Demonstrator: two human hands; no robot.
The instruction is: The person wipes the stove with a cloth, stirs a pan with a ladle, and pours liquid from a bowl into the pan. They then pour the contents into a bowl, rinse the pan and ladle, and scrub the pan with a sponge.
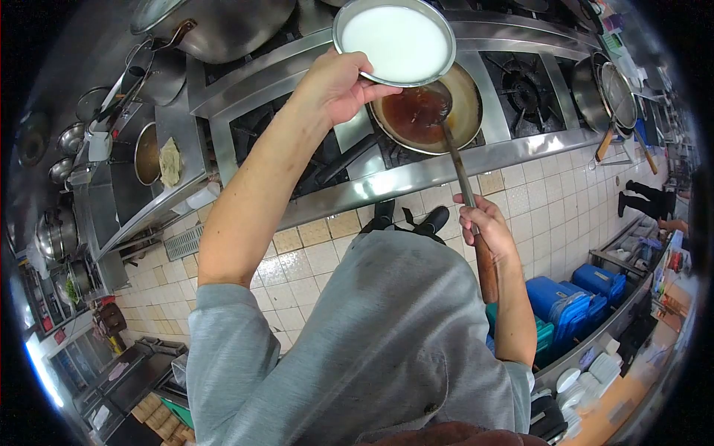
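My left hand (348, 85) grips the rim of a round metal bowl (394, 43) of white liquid, thumb on top and fingers beneath. The bowl is above the far side of a frying pan (470, 111) on the stove, hiding part of it. Reddish-brown sauce (409, 115) lies in the pan. My right hand (487, 225) is wrapped round the long handle of a ladle (456, 160), whose wooden end runs back along my forearm. The ladle's head rests in the sauce at the pan's right side. The pan's black handle (347, 160) points toward the lower left.
A gas burner (523, 85) is right of the pan. Wire strainers (619, 93) hang over the stove's right end. A large pot (223, 26) stands at the back left. A cloth (170, 162) lies on the left counter. Blue bins (554, 297) stand behind on the right; another person's legs (645, 199) show at far right.
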